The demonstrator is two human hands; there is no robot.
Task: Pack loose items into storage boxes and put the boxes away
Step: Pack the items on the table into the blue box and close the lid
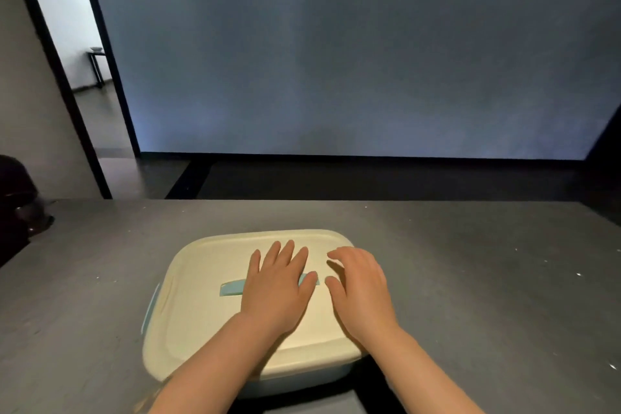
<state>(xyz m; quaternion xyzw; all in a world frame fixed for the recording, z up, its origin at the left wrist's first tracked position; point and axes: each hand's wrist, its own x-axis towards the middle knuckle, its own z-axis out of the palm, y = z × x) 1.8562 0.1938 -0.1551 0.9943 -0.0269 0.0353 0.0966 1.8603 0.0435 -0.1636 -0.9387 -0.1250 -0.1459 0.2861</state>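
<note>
Storage box (208,306) lies lidded under both hands: left (277,289) flat, right (361,289) relaxed.

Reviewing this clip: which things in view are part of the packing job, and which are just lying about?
Part of the job:
storage box
cream lid on it, with teal handle
left hand, flat on the lid
right hand, over the lid, fingers bent

Just lying about:
grey table
dark object at left edge, unclear
small side table through doorway

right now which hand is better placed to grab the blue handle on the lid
Left. The left hand already lies flat across the pale blue handle on the cream plastic lid; the right hand hovers beside it.
</note>
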